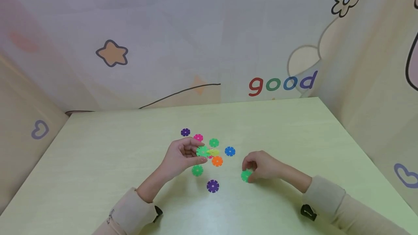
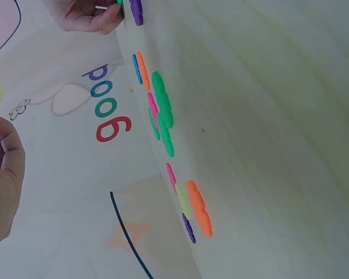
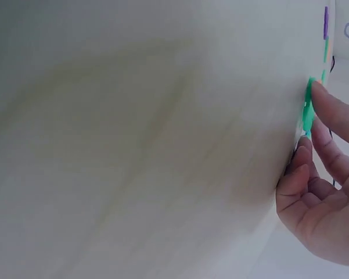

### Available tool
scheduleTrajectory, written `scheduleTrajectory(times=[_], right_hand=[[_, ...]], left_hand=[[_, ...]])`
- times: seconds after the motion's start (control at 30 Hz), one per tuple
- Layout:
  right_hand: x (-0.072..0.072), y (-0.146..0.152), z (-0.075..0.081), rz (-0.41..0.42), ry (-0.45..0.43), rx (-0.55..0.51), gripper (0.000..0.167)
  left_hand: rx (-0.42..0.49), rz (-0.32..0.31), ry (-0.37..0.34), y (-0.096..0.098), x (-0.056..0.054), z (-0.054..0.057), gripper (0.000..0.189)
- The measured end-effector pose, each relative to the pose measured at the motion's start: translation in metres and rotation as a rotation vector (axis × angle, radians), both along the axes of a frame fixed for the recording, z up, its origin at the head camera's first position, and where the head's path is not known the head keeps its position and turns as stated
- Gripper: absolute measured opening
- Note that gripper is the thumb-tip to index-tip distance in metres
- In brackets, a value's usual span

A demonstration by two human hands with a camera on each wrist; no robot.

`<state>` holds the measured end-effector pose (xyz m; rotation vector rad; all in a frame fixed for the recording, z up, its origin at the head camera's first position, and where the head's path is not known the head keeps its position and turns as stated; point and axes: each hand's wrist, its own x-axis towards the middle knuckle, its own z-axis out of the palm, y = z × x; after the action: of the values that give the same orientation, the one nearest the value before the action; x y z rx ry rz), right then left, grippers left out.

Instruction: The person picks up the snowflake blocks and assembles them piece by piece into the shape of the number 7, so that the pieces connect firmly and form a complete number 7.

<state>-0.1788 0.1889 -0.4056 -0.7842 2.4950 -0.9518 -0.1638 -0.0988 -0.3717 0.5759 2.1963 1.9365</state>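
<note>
My left hand pinches a green notched plastic disc between thumb and fingers, raised over the table. A yellow disc, seen nearly edge-on, appears joined to its right side. In the left wrist view that hand shows only partly at the left edge. To the right, my right hand pinches another green disc low at the table. The right wrist view shows the thumb and fingers of this hand around the edge of the green disc, partly hidden.
Loose discs lie around the left hand: purple, orange, blue, green, another green, pink and a far purple one. The pale table meets printed curtains at its back and sides.
</note>
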Motion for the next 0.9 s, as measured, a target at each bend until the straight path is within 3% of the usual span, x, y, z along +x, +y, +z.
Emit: scheduleTrajectory(times=[0.13, 0.47, 0.63, 0.9], right_hand=[[0.0, 0.0, 0.002, 0.012, -0.002, 0.0, 0.021], [0.0, 0.001, 0.009, -0.01, -0.138, -0.042, 0.013], [0.001, -0.001, 0.011, -0.01, -0.184, -0.13, 0.017], [0.001, -0.008, 0.021, -0.069, -0.171, -0.254, 0.022]], left_hand=[[0.002, -0.003, 0.003, 0.0, 0.0, 0.0, 0.034], [-0.007, 0.0, -0.003, 0.002, 0.0, -0.001, 0.034], [-0.013, 0.005, -0.005, 0.003, 0.0, 0.0, 0.034], [-0.009, 0.009, 0.003, 0.004, -0.001, -0.001, 0.034]])
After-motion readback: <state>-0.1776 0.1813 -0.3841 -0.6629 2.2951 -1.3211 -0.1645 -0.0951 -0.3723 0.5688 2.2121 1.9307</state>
